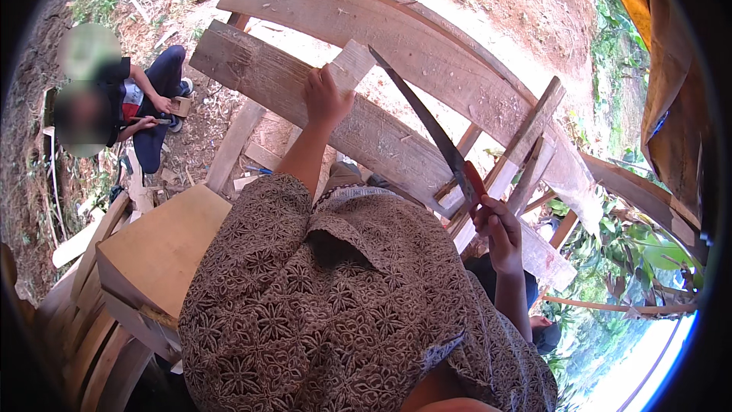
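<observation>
My left hand [328, 97] is closed on a pale wood block [354, 64], holding it at the top of a rough plank [263, 76] that lies across in front of me. In my right hand [499, 230] is a handsaw [424, 113], gripped by its red handle [473, 181]. The dark blade slants up and to the left over the boards. Its tip comes close to the block's right end; whether they touch I cannot tell.
Beyond the near plank runs a wider board [358, 27]. Upright timbers [534, 126] stand at the right. A box-like wooden piece [164, 240] sits at my left. Another person [145, 103] sits at the far left, holding a small wood piece. An orange tarp [629, 0] hangs at upper right.
</observation>
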Tool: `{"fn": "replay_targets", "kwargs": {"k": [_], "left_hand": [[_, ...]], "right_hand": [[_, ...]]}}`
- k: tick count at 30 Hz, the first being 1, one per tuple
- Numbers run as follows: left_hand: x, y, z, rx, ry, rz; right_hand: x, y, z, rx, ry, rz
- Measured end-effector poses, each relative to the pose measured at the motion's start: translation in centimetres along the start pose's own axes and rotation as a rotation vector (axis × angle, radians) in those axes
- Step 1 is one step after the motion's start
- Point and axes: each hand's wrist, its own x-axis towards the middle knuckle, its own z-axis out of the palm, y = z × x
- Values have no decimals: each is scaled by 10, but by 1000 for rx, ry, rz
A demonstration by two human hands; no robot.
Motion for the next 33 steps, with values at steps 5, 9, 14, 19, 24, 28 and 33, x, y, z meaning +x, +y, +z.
{"fn": "replay_targets", "kwargs": {"k": [5, 9, 14, 19, 24, 28, 33], "left_hand": [[8, -14, 8, 1, 51, -65], [15, -2, 8, 39, 70, -123], [9, 7, 11, 70, 158, -126], [8, -7, 35, -44, 290, -172], [42, -3, 48, -38, 109, -605], [51, 9, 54, 44, 160, -692], [46, 22, 47, 142, 197, -623]], "right_hand": [[64, -5, 14, -103, -64, -19], [92, -6, 32, -141, 22, -19], [116, 2, 34, -281, 9, 11], [132, 17, 29, -333, -34, 84], [137, 12, 26, -354, -62, 118], [141, 14, 23, -340, -76, 90], [149, 10, 23, -422, -70, 98]]}}
